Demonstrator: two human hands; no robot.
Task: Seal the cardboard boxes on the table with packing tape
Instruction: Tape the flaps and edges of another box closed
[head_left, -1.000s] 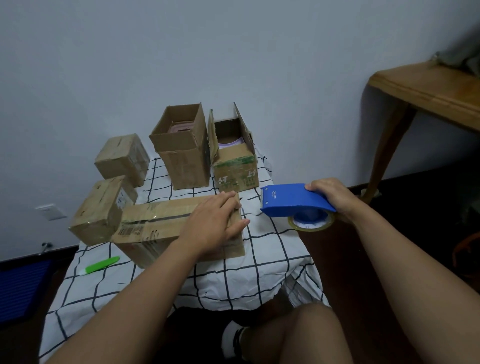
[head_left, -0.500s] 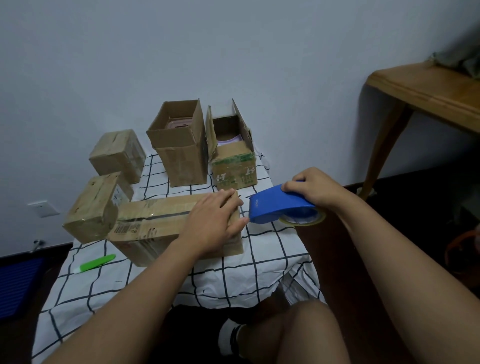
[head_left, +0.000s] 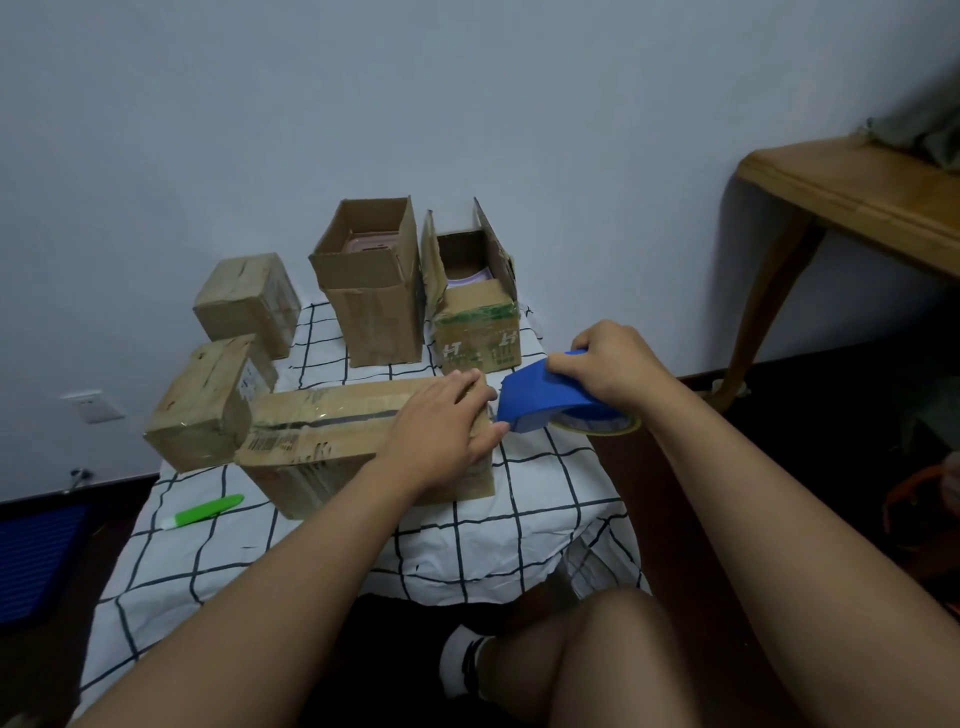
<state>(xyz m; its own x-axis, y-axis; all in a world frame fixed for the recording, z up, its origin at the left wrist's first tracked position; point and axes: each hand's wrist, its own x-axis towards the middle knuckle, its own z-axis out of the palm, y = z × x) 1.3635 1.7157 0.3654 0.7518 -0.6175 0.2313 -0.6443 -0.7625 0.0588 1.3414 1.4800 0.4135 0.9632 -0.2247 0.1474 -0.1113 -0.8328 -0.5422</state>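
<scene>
Cardboard long box (head_left: 332, 441) lying left-right, left hand (head_left: 441, 426) flat on it, right hand (head_left: 608, 366) gripping blue tape dispenser (head_left: 540, 397) nosed at its right end

The left hand (head_left: 439, 426) covers the right end of the long box's (head_left: 332, 441) top and its seam there. The right hand (head_left: 605, 364) hides the tape dispenser's (head_left: 545, 397) handle. What lies inside the 2 open boxes (head_left: 371, 280) behind the long box is too dim to identify.

green pen (head_left: 203, 511) on checked tablecloth (head_left: 524, 535), wooden side table (head_left: 852, 192), wall socket (head_left: 92, 406)
</scene>
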